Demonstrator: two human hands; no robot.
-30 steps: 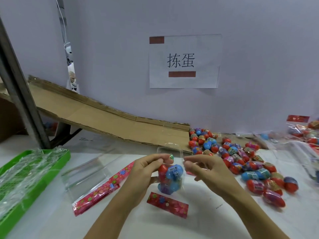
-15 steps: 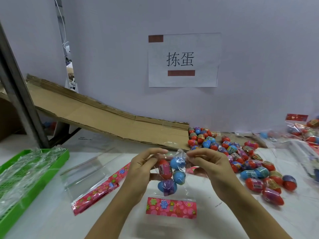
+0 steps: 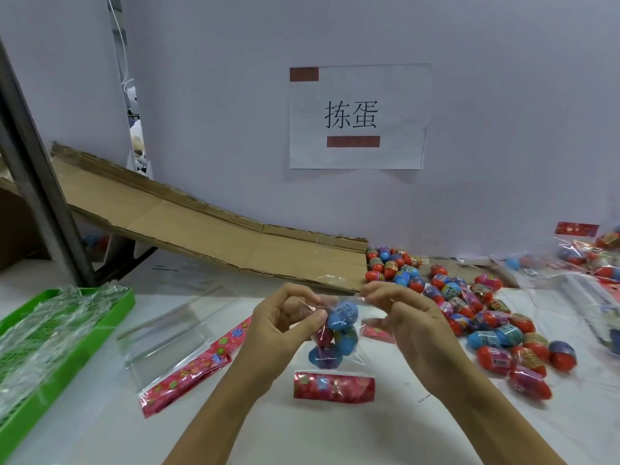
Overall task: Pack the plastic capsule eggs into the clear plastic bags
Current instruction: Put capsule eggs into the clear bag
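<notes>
— Starting at the left of the frame, what are you making out?

— A green tray (image 3: 100,317) heaped with crinkled film, then flat empty bags (image 3: 174,347) lying on the desk (image 3: 84,424). How many are stacked there, I can't say; they're showing through one another.

— And at lower centre?

— The left hand (image 3: 278,333) is pinching one side of the clear bag (image 3: 349,357) at its mouth, fingers curled on the film. The bag is hanging between both hands, just above the desk, with its red flowered header (image 3: 333,387) at the bottom.

— How's it going to handle?

— Light, I'd judge, and limp. The film is looking thin and slick, so gripping at the top edge seems right; the capsule eggs (image 3: 342,315) inside are looking hard and smooth, likely to roll out if the mouth is tipping.

— How many inside?

— Three or four; the left thumb is covering part of them.

— The other side?

— The right hand (image 3: 412,317) is pinching the opposite edge. Whether the mouth is sealed is too faint to tell. Further right, loose eggs (image 3: 486,317) are sprawling across the desk, and filled bags (image 3: 597,260) are being cut off by the frame's edge.
</notes>
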